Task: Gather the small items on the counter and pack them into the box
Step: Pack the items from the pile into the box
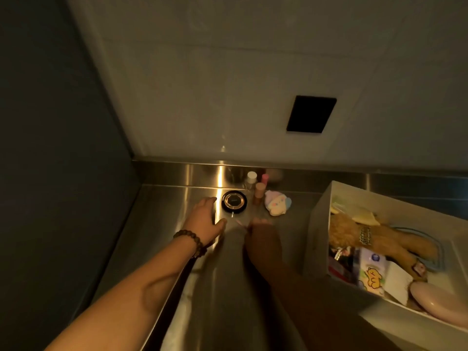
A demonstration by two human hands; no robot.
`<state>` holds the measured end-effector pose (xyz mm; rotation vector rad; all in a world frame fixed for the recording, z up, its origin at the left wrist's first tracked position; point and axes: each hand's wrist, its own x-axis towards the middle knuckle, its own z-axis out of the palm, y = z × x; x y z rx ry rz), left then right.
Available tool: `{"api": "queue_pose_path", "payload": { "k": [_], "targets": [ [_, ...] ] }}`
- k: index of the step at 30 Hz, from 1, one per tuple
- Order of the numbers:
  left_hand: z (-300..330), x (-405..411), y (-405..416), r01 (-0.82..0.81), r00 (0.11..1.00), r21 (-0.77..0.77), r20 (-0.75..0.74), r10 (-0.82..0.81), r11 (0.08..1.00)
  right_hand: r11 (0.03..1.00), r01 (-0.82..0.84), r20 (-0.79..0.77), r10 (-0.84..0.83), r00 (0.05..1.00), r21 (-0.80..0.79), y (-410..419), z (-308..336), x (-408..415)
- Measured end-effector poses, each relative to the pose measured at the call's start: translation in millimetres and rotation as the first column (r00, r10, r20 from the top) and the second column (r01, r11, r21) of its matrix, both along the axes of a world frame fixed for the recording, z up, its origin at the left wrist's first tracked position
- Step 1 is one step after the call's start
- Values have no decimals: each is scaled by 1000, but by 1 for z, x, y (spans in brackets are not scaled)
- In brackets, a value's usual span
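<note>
Two bare forearms reach across a dim stainless-steel worktop (162,214) toward a cluster of small cosmetics near the back wall. The left hand (206,221), a beaded bracelet (191,243) at its wrist, lies flat with fingers spread, its grip empty, just left of a round black compact (234,201) that sits on the steel. The right hand (260,236) is in shadow just in front of the compact; a thin pink stick-like item (240,223) shows at its fingertips, though whether that grip is pinching it cannot be told. Behind the compact stand a white-capped bottle (251,181), a pink-capped tube (265,179) and a tan tube (259,193), close together, with a pastel plush toy (276,205) lying just to their right. The white box (319,224) sits at the right of the worktop, already holding a brown plush toy (374,239), a tissue pack with a yellow duck (372,274) and a pink oval case (435,304).
</note>
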<state>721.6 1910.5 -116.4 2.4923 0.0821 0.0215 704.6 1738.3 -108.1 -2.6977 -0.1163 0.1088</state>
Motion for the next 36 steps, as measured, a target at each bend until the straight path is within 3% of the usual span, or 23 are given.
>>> {"api": "queue_pose_path", "payload": {
  "k": [2, 5, 9, 13, 25, 32, 36],
  "targets": [
    [0, 14, -7, 35, 999, -28, 14, -35, 999, 972, 163, -25, -161, 987, 171, -2, 1, 4],
    [0, 34, -18, 59, 998, -55, 32, -58, 997, 846, 365, -78, -364, 928, 389, -2, -1, 11],
    [-7, 48, -26, 81, 996, -10, 46, -80, 997, 705, 452, -114, -472, 874, 546, 7, 0, 25],
    [-12, 53, -28, 91, 992, 9, 82, -92, 996, 646, 479, -131, -510, 850, 594, 12, -3, 44],
    [-5, 36, -3, 7, 993, -128, 120, 8, 992, 737, 398, -107, -409, 906, 547, 20, -16, 47],
    [32, 22, -8, -1, 994, -98, 107, 11, 995, 761, 245, 88, -367, 926, 600, 21, 24, 34],
    [72, 11, -28, 34, 977, -36, 213, -26, 999, 737, 177, 164, -365, 916, 652, 2, 67, 22]
  ]
}}
